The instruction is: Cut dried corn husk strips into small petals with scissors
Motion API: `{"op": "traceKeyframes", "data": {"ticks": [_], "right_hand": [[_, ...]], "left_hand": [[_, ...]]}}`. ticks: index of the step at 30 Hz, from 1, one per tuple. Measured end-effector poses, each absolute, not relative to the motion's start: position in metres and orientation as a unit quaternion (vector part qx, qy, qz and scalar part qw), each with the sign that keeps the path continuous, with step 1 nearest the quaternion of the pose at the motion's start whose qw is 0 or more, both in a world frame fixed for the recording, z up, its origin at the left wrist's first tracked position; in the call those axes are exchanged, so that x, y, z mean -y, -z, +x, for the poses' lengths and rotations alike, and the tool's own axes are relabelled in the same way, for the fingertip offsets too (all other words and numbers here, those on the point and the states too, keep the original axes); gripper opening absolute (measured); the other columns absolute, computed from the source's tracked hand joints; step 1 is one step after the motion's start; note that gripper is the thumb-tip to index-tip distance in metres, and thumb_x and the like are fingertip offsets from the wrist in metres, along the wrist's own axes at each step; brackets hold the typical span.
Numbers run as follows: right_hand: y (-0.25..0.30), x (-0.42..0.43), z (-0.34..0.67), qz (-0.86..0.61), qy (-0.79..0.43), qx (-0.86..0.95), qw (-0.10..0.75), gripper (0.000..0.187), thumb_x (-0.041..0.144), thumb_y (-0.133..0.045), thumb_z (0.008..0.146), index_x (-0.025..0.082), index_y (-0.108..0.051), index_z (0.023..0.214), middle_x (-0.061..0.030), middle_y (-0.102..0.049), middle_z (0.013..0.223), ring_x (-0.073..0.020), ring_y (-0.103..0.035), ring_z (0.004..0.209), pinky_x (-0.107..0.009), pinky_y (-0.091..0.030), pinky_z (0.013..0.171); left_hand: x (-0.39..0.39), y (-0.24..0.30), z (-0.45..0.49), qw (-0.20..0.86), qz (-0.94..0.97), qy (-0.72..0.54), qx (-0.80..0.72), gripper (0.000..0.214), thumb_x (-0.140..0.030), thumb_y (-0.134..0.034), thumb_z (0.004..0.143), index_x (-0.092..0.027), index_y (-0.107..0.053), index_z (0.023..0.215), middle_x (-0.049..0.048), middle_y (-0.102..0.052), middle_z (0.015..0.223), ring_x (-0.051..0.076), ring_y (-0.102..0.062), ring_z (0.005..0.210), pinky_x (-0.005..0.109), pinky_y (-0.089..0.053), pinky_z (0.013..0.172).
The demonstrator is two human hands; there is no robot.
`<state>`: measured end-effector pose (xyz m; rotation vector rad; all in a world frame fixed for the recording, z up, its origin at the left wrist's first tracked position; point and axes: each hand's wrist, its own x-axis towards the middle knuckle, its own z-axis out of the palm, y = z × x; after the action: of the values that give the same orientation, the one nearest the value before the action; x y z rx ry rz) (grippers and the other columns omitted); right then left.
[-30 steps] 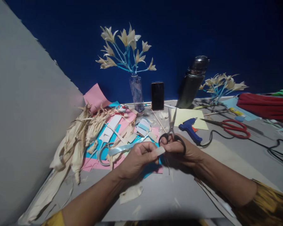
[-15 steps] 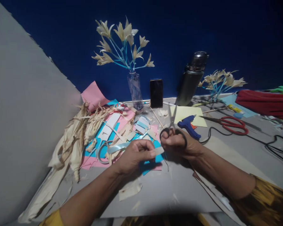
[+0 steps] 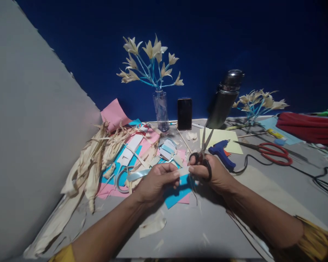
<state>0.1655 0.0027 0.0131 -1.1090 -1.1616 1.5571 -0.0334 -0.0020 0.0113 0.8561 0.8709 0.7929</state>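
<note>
Between my two hands stretches a small pale strip of corn husk (image 3: 184, 171). My left hand (image 3: 161, 180) pinches its left end between thumb and fingers. Its right end is at the thumb and fingertips of my right hand (image 3: 207, 169). That same hand carries black-handled scissors (image 3: 205, 143), fingers through the loops, blades pointing up and slightly parted. Under the hands lie blue paper (image 3: 177, 194) and some pink paper. A loose husk piece (image 3: 152, 227) rests on the table nearer to me.
Dried husks (image 3: 83, 174) heap at the left. Husk flowers stand in a clear bottle (image 3: 161, 111) beside a phone (image 3: 184, 113). A flask (image 3: 225, 98), a blue glue gun (image 3: 222, 153) with its cord, and red-handled scissors (image 3: 276, 153) are to the right.
My right hand has brought its thumb and fingertips to the right end of the husk strip. The scissor blades have parted slightly. The whole view has shifted a little.
</note>
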Motion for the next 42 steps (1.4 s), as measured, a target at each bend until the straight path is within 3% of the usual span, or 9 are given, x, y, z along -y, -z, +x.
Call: {"op": "traceKeyframes", "data": {"ticks": [4,9,14,20,26,31,36,42], "right_hand": [[-0.012,-0.007,0.173,-0.441,-0.653,0.448,0.421,0.03,0.036,-0.082,0.069,0.018,-0.061,0.082,0.0018,-0.058,0.065,-0.0127,-0.05,0.058,-0.025,-0.036,0.054],[-0.016,-0.008,0.18,-0.429,-0.681,0.457,0.378,0.033,0.041,-0.081,0.073,0.015,-0.067,0.09,-0.0053,-0.067,0.08,-0.0129,-0.053,0.06,-0.025,-0.038,0.053],[-0.013,-0.005,0.17,-0.431,-0.646,0.476,0.413,0.036,0.034,-0.086,0.065,0.016,-0.069,0.091,-0.0024,-0.065,0.081,-0.0154,-0.057,0.069,-0.027,-0.044,0.063],[-0.009,-0.003,0.164,-0.449,-0.611,0.502,0.415,0.032,0.034,-0.086,0.063,0.017,-0.064,0.08,0.0016,-0.06,0.071,-0.013,-0.051,0.064,-0.026,-0.043,0.062],[-0.013,-0.011,0.18,-0.386,-0.63,0.604,0.299,0.033,0.045,-0.079,0.074,0.017,-0.07,0.088,-0.0064,-0.067,0.082,-0.0189,-0.059,0.073,-0.032,-0.046,0.067],[-0.015,-0.012,0.188,-0.333,-0.659,0.642,0.206,0.05,0.061,-0.075,0.074,0.013,-0.072,0.084,-0.0063,-0.065,0.073,-0.0182,-0.057,0.066,-0.031,-0.044,0.061],[-0.013,-0.008,0.186,-0.328,-0.675,0.64,0.168,0.051,0.062,-0.076,0.072,0.011,-0.071,0.077,-0.0061,-0.064,0.071,-0.0159,-0.055,0.065,-0.027,-0.042,0.058],[-0.018,-0.003,0.184,-0.363,-0.697,0.6,0.151,0.043,0.053,-0.082,0.067,0.012,-0.071,0.073,-0.0036,-0.06,0.061,-0.0135,-0.053,0.052,-0.023,-0.036,0.044]], "left_hand": [[0.0,-0.015,-0.038,0.74,0.377,-0.389,-0.4,0.027,-0.032,-0.082,0.069,-0.013,-0.064,0.074,0.0026,-0.062,0.06,0.01,-0.053,0.055,0.023,-0.038,0.057],[0.001,-0.022,-0.042,0.728,0.367,-0.42,-0.398,0.023,-0.027,-0.082,0.067,-0.014,-0.062,0.069,-0.0004,-0.057,0.055,0.011,-0.052,0.054,0.023,-0.038,0.056],[0.002,-0.023,-0.04,0.709,0.423,-0.382,-0.415,0.023,-0.027,-0.081,0.066,-0.013,-0.063,0.065,0.0007,-0.058,0.057,0.01,-0.05,0.054,0.023,-0.036,0.055],[0.001,-0.02,-0.036,0.73,0.384,-0.387,-0.411,0.021,-0.025,-0.08,0.066,-0.014,-0.063,0.067,-0.0005,-0.057,0.056,0.009,-0.05,0.052,0.022,-0.036,0.054],[-0.004,-0.025,-0.043,0.723,0.344,-0.465,-0.379,0.016,-0.017,-0.076,0.063,-0.013,-0.061,0.065,0.0032,-0.064,0.078,0.012,-0.06,0.066,0.024,-0.046,0.063],[-0.003,-0.035,-0.048,0.698,0.364,-0.506,-0.353,0.014,-0.014,-0.072,0.064,-0.014,-0.059,0.061,0.0029,-0.064,0.075,0.011,-0.056,0.06,0.024,-0.044,0.057],[0.0,-0.045,-0.049,0.658,0.387,-0.526,-0.374,0.016,-0.015,-0.073,0.062,-0.014,-0.057,0.06,0.0043,-0.065,0.077,0.014,-0.058,0.062,0.025,-0.045,0.055],[-0.002,-0.043,-0.052,0.64,0.418,-0.517,-0.385,0.016,-0.014,-0.073,0.061,-0.014,-0.057,0.058,0.0054,-0.067,0.074,0.015,-0.06,0.065,0.025,-0.046,0.06]]}}
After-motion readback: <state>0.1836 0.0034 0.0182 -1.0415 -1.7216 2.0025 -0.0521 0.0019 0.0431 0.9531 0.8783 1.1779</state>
